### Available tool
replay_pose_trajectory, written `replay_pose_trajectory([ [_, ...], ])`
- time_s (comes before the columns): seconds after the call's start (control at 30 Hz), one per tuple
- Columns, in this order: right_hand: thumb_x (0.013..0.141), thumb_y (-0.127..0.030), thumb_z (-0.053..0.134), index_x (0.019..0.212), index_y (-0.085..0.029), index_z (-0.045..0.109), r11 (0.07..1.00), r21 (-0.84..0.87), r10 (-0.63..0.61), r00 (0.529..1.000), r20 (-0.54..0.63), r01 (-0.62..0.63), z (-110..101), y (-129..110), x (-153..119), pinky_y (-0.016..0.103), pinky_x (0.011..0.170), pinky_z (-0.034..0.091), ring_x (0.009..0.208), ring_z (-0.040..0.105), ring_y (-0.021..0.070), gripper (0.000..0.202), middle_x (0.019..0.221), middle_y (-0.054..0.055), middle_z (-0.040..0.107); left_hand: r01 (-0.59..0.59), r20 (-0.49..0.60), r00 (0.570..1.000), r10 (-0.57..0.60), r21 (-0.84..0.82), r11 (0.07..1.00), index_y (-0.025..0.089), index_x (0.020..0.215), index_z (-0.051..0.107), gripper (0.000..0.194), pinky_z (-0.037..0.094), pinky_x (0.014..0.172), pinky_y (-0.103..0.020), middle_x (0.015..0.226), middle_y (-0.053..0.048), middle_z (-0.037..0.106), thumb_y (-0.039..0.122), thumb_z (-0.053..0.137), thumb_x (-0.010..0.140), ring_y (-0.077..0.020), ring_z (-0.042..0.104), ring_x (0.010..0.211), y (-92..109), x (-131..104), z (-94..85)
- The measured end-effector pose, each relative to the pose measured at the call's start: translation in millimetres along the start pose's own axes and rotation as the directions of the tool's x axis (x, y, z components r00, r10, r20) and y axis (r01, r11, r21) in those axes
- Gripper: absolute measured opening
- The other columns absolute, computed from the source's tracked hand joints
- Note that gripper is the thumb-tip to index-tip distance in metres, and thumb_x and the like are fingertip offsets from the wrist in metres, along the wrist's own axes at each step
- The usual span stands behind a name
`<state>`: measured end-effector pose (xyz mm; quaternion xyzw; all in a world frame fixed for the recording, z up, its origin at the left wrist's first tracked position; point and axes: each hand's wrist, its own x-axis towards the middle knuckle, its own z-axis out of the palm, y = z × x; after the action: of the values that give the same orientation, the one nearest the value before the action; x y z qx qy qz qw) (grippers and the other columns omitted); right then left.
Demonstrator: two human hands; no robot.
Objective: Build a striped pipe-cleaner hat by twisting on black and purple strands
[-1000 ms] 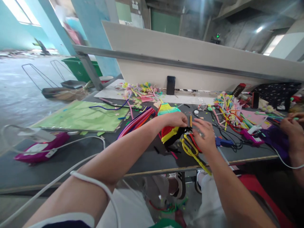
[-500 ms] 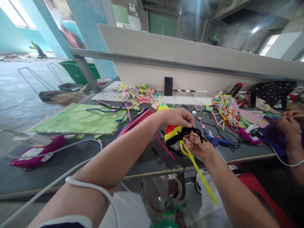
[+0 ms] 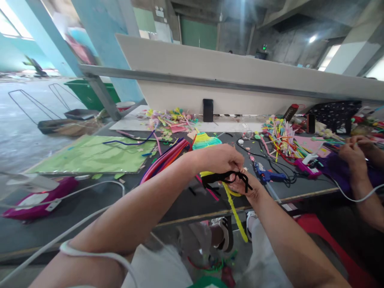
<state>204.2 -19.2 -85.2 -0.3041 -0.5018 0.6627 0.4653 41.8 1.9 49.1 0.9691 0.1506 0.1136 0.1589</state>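
Both hands meet over the table's front edge around a craft piece of bent pipe cleaners. My left hand (image 3: 226,158) reaches across from the left, fingers pinched at the upper edge of the black pipe cleaners (image 3: 216,177). Below and to the right, my right hand (image 3: 244,186) is closed on the same piece, its fingers partly hidden behind the black strands. A long yellow pipe cleaner (image 3: 235,212) dangles from the piece past the table edge. Part of the yellow section is covered by my left hand. A flat yellow-and-turquoise pipe cleaner piece (image 3: 207,141) lies just behind my left wrist.
Pink and purple pipe cleaners (image 3: 163,158) lie left of my hands; a blue glue gun (image 3: 271,175) lies right. A phone (image 3: 208,110) leans against the back panel. A white cable (image 3: 96,256) crosses my left forearm. Another person's hands (image 3: 355,150) work at far right.
The piece has turned in my hands: its red part no longer shows, and the black strands face me more. The yellow pipe cleaner hangs more steeply. The view has shifted slightly.
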Motion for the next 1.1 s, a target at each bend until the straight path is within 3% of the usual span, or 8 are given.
replay_pose_trajectory([
  [0.27, 0.068, -0.035, 0.073, 0.064, -0.017, 0.065, 0.94, -0.314, -0.11, 0.99, 0.088, 0.133, -18.7, -12.9, -1.4, 0.024, 0.055, 0.038, 0.058, 0.051, 0.0115, 0.02, 0.063, 0.0, 0.059, 0.109, 0.108, 0.988, -0.107, -0.008, 0.994, 0.018, 0.077, 0.07, 0.016, 0.033, 0.06, -0.021, 0.068, 0.002, 0.064, 0.015, 0.054, 0.075, -0.0106, 0.052, 0.063, -11.9, -2.1, 7.1],
  [0.33, 0.074, -0.033, 0.067, 0.064, -0.018, 0.064, 0.793, -0.539, -0.266, 0.957, 0.114, 0.284, -17.8, -15.8, -4.0, 0.027, 0.061, 0.04, 0.064, 0.053, 0.0143, 0.018, 0.066, 0.001, 0.059, 0.143, 0.141, 0.98, -0.143, 0.008, 0.99, 0.018, 0.075, 0.07, 0.016, 0.032, 0.059, -0.022, 0.065, 0.002, 0.063, 0.015, 0.055, 0.073, -0.0106, 0.05, 0.062, -14.4, -1.0, 8.8],
  [0.5, 0.077, -0.017, 0.059, 0.065, -0.02, 0.062, 0.108, -0.868, -0.522, 0.771, 0.365, 0.484, -12.9, -24.2, -8.6, 0.038, 0.085, 0.036, 0.071, 0.056, 0.0161, 0.013, 0.067, 0.002, 0.063, 0.2, 0.185, 0.962, -0.199, 0.014, 0.98, 0.018, 0.067, 0.069, 0.013, 0.029, 0.056, -0.022, 0.059, 0.003, 0.062, 0.014, 0.057, 0.069, -0.0108, 0.048, 0.058, -20.9, 5.9, 15.7],
  [0.6, 0.078, -0.015, 0.057, 0.069, -0.021, 0.063, -0.051, -0.902, -0.517, 0.761, 0.391, 0.428, -13.2, -28.1, -9.7, 0.041, 0.092, 0.032, 0.075, 0.056, 0.017, 0.012, 0.07, 0.002, 0.065, 0.2, 0.176, 0.965, -0.197, -0.001, 0.98, 0.017, 0.065, 0.07, 0.012, 0.03, 0.056, -0.023, 0.059, 0.002, 0.062, 0.013, 0.058, 0.067, -0.0113, 0.048, 0.057, -29.4, 11.7, 18.0],
  [0.7, 0.077, -0.015, 0.056, 0.078, -0.021, 0.064, 0.109, -0.916, -0.581, 0.772, 0.257, 0.386, -14.7, -32.4, -11.1, 0.036, 0.086, 0.039, 0.08, 0.057, 0.0176, 0.01, 0.08, 0.003, 0.066, 0.228, 0.157, 0.964, -0.214, -0.078, 0.971, 0.018, 0.069, 0.071, 0.012, 0.032, 0.057, -0.022, 0.063, 0.001, 0.065, 0.015, 0.061, 0.066, -0.0121, 0.052, 0.059, -41.9, 14.3, 15.0],
  [0.83, 0.08, -0.023, 0.053, 0.081, -0.02, 0.061, 0.465, -0.858, -0.652, 0.741, -0.163, 0.22, -12.2, -38.6, -15.6, 0.029, 0.071, 0.042, 0.076, 0.056, 0.0169, 0.008, 0.08, 0.002, 0.063, 0.274, 0.164, 0.956, -0.244, -0.194, 0.942, 0.019, 0.07, 0.072, 0.01, 0.034, 0.057, -0.021, 0.067, 0.001, 0.068, 0.016, 0.064, 0.066, -0.0125, 0.055, 0.061, -56.3, 13.4, 9.3],
  [1.0, 0.073, -0.04, 0.065, 0.069, -0.018, 0.063, 0.78, -0.624, -0.261, 0.924, -0.279, 0.032, 0.7, -32.2, -12.6, 0.026, 0.056, 0.037, 0.057, 0.051, 0.0133, 0.023, 0.059, -0.001, 0.059, 0.265, 0.191, 0.956, -0.222, -0.242, 0.933, 0.02, 0.077, 0.072, 0.014, 0.037, 0.059, -0.021, 0.07, 0.001, 0.069, 0.015, 0.067, 0.065, -0.0125, 0.057, 0.064, -58.1, 18.0, 9.4],
  [1.1, 0.063, -0.042, 0.073, 0.066, -0.017, 0.063, 0.924, -0.381, -0.088, 0.952, -0.293, -0.031, 4.3, -26.1, -7.3, 0.026, 0.056, 0.039, 0.055, 0.052, 0.0125, 0.027, 0.059, 0.0, 0.062, 0.259, 0.141, 0.964, -0.225, -0.318, 0.912, 0.022, 0.089, 0.072, 0.027, 0.039, 0.062, -0.023, 0.071, 0.001, 0.069, 0.019, 0.072, 0.063, -0.0127, 0.058, 0.063, -57.6, 19.8, 7.6],
])
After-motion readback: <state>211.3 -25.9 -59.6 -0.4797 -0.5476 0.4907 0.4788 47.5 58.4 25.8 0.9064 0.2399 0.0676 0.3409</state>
